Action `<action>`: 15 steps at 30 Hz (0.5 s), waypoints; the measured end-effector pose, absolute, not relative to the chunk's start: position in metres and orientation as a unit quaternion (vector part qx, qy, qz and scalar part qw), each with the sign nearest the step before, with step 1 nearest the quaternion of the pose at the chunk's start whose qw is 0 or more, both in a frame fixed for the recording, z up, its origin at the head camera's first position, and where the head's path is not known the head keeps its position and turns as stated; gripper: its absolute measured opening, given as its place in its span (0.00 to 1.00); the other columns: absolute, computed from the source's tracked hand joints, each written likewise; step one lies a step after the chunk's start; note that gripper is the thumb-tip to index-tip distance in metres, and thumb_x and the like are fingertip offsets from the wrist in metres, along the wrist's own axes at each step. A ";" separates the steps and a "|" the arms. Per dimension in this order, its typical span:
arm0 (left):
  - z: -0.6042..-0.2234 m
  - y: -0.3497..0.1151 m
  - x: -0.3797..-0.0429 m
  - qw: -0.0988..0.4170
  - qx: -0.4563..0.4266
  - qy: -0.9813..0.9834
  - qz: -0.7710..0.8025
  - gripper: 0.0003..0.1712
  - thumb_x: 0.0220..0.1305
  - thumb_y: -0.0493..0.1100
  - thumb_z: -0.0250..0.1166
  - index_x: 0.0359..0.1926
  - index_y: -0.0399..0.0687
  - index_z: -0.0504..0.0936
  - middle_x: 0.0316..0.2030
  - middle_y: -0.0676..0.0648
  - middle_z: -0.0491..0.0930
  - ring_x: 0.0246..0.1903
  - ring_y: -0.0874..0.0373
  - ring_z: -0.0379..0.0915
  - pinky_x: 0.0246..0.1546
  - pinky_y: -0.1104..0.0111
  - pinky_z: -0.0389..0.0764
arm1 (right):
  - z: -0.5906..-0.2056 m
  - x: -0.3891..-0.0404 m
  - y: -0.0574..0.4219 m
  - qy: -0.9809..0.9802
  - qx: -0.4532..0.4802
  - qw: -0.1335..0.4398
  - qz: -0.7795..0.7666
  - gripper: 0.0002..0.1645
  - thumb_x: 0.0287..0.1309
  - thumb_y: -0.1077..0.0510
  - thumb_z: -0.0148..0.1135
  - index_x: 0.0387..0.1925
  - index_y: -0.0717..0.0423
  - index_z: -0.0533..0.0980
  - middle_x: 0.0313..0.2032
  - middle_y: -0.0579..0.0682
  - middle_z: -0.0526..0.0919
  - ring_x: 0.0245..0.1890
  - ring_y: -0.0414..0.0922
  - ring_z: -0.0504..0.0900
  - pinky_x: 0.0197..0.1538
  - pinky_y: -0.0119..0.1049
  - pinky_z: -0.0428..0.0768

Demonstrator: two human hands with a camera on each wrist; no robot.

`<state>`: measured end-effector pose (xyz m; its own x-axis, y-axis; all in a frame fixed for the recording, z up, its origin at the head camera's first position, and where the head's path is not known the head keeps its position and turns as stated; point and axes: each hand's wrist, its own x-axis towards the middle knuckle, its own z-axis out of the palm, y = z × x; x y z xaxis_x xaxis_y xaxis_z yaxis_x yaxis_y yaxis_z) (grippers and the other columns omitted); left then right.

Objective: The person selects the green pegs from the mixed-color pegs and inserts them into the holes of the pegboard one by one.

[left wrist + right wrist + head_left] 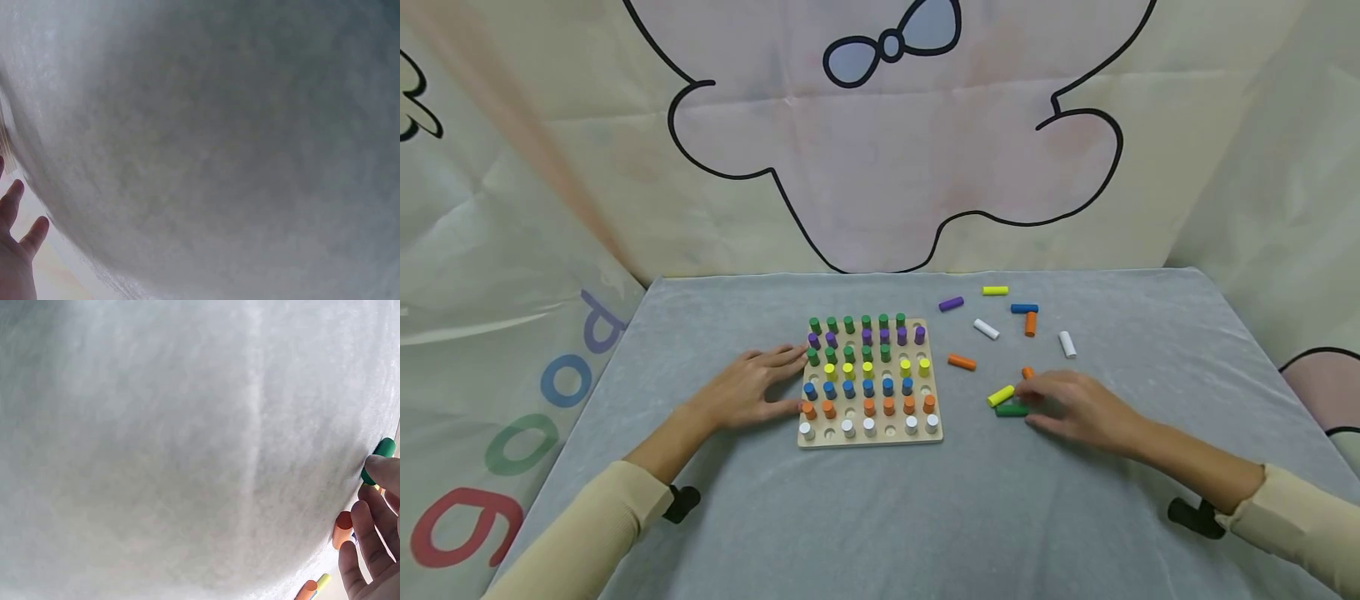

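Observation:
A light wooden pegboard (842,444) lies on the cloth with rows of green, purple, yellow, blue, orange and white pegs standing in it. My left hand (747,388) rests at the board's left edge, fingers and thumb spread and touching it. To the board's right, my right hand (1078,408) reaches over a lying green peg (1009,411), thumb and fingertips apart around its near end. A yellow peg (999,397) lies against the green one by the fingertips. In the right wrist view, the thumb overlaps the green peg (386,448). An orange peg (1027,372) is partly hidden behind the fingers.
Loose pegs lie farther back on the grey cloth (880,525): an orange peg (962,362), a purple peg (951,304), a yellow peg (996,291), a blue peg (1024,308), another orange peg (1031,324) and two white ones. Printed fabric hangs behind and beside the table.

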<state>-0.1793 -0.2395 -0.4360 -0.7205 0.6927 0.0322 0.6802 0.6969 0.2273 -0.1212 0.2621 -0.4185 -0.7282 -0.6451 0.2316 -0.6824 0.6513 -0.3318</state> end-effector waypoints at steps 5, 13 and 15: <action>-0.437 -0.239 -0.179 0.028 0.372 0.921 0.113 0.44 0.64 0.66 0.61 0.70 0.41 0.69 0.72 0.44 0.63 0.70 0.43 0.60 0.62 0.42 0.66 | -0.420 -0.122 0.262 -0.908 0.372 0.048 0.187 0.24 0.44 0.63 0.80 0.47 0.54 0.83 0.40 0.41 0.84 0.38 0.36 0.79 0.39 0.37 0.82; -0.436 -0.238 -0.179 0.031 0.373 0.921 0.110 0.44 0.64 0.66 0.61 0.71 0.41 0.69 0.73 0.45 0.62 0.71 0.43 0.59 0.63 0.43 0.66 | -0.419 -0.122 0.260 -0.909 0.368 0.054 0.189 0.24 0.44 0.64 0.79 0.47 0.54 0.83 0.40 0.41 0.85 0.38 0.36 0.80 0.40 0.38 0.82; -0.436 -0.239 -0.179 0.031 0.374 0.921 0.108 0.44 0.65 0.66 0.61 0.71 0.41 0.69 0.73 0.45 0.62 0.71 0.42 0.59 0.62 0.43 0.66 | -0.418 -0.123 0.259 -0.910 0.365 0.053 0.188 0.24 0.44 0.64 0.79 0.47 0.54 0.83 0.40 0.41 0.85 0.38 0.36 0.80 0.40 0.38 0.82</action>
<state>-0.1795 -0.2387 -0.4361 -0.7184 0.6952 0.0238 0.6818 0.6969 0.2224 -0.1228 0.2594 -0.4177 -0.7284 -0.6441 0.2336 -0.6840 0.6630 -0.3043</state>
